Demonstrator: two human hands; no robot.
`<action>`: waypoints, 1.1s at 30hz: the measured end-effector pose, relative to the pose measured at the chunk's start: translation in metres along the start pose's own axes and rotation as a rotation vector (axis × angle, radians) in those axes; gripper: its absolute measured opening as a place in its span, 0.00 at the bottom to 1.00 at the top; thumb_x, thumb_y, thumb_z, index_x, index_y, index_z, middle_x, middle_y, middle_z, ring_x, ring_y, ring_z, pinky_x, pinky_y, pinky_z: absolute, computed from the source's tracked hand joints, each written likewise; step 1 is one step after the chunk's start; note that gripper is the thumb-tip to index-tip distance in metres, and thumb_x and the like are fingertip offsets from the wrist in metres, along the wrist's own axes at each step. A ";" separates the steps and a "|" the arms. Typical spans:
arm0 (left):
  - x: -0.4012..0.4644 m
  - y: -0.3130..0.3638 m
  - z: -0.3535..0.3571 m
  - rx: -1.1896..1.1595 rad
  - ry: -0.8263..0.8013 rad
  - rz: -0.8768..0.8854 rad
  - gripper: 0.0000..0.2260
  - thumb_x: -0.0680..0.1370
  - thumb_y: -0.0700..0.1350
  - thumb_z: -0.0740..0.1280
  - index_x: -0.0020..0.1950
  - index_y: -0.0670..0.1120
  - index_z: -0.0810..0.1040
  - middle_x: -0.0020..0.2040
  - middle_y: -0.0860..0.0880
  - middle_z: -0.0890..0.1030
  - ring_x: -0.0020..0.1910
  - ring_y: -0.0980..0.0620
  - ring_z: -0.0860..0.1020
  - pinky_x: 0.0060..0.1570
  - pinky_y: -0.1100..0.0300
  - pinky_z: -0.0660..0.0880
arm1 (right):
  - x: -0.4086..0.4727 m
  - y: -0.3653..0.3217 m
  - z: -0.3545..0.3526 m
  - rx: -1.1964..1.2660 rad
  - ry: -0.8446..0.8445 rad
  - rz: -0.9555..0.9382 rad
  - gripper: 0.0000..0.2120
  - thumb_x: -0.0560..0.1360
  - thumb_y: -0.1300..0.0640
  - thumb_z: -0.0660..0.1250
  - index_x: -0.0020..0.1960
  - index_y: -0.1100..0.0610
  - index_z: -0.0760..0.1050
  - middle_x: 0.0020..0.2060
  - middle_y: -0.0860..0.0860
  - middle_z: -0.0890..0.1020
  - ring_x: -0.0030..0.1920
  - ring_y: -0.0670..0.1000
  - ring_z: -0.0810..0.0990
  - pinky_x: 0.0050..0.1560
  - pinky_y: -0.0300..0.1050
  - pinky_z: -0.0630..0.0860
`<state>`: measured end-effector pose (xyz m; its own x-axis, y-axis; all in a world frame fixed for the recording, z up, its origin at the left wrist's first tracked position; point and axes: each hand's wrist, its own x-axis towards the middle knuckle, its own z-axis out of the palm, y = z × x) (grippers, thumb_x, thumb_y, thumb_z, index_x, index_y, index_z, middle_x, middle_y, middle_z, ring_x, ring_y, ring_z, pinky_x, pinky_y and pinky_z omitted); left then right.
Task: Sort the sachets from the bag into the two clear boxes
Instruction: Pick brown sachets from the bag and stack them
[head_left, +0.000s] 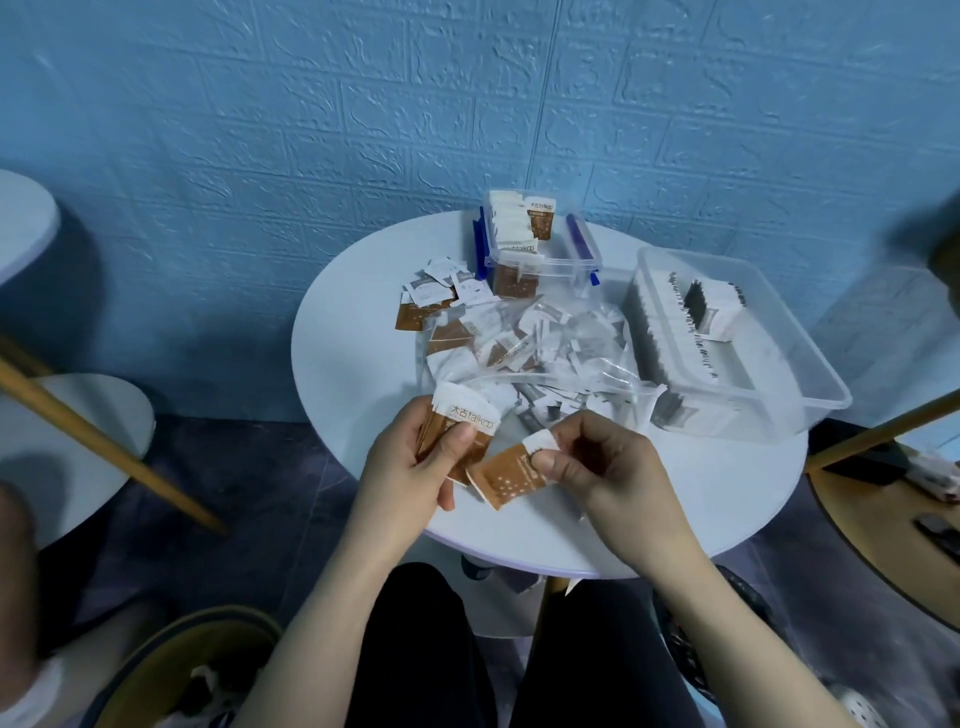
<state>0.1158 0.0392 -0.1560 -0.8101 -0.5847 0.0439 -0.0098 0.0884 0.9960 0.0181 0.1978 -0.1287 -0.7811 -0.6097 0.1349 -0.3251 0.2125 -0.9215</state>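
Round white table (363, 364), one. Clear boxes, two. The large box (810, 374), beyond and to the right of the right fingers, holds rows of grey-and-white sachets. The small box with blue latches (582, 260), far beyond both hands, holds a row of brown-and-white sachets. One clear bag (524, 343) lies just beyond the fingertips with many sachets inside, too jumbled to count. A loose pile (441, 291) lies beyond the left fingers, beside the small box, count unclear.

Left hand (415, 467): fingers curled round a small stack of brown sachets (462, 431), thumb pressed on its face; several, exact number not readable.
Right hand (602, 467): thumb and forefinger pinch the white end of a single brown sachet (511, 480), which hangs toward the left thumb, close to the stack.

Step in hand, judged: adding the single sachet to the held stack. To do it well: turn it so white end matches white end, slide it flush under the left thumb, keep edges squared so the stack drops upright into the small box.
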 end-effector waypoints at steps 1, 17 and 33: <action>0.000 0.000 0.000 0.013 -0.038 0.012 0.11 0.73 0.58 0.65 0.52 0.55 0.77 0.38 0.54 0.82 0.23 0.55 0.71 0.22 0.67 0.66 | -0.003 0.001 0.002 0.015 0.009 -0.001 0.12 0.72 0.62 0.73 0.35 0.51 0.73 0.26 0.49 0.74 0.29 0.50 0.69 0.34 0.47 0.67; -0.004 0.025 -0.001 0.816 -0.393 0.292 0.19 0.73 0.56 0.72 0.61 0.62 0.70 0.56 0.63 0.78 0.52 0.61 0.76 0.52 0.59 0.73 | -0.028 0.019 0.013 -0.267 0.089 -0.158 0.25 0.68 0.57 0.76 0.59 0.44 0.69 0.49 0.38 0.70 0.40 0.41 0.73 0.41 0.32 0.70; -0.017 0.003 -0.010 0.321 -0.255 0.010 0.26 0.68 0.41 0.78 0.57 0.63 0.74 0.52 0.58 0.82 0.48 0.60 0.82 0.55 0.58 0.78 | -0.021 0.009 0.015 -0.128 -0.050 -0.060 0.22 0.69 0.66 0.73 0.56 0.47 0.75 0.35 0.44 0.75 0.35 0.43 0.72 0.39 0.32 0.68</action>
<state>0.1351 0.0412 -0.1529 -0.9301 -0.3672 -0.0074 -0.1509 0.3637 0.9192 0.0397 0.2008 -0.1452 -0.7314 -0.6611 0.1672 -0.4386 0.2683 -0.8577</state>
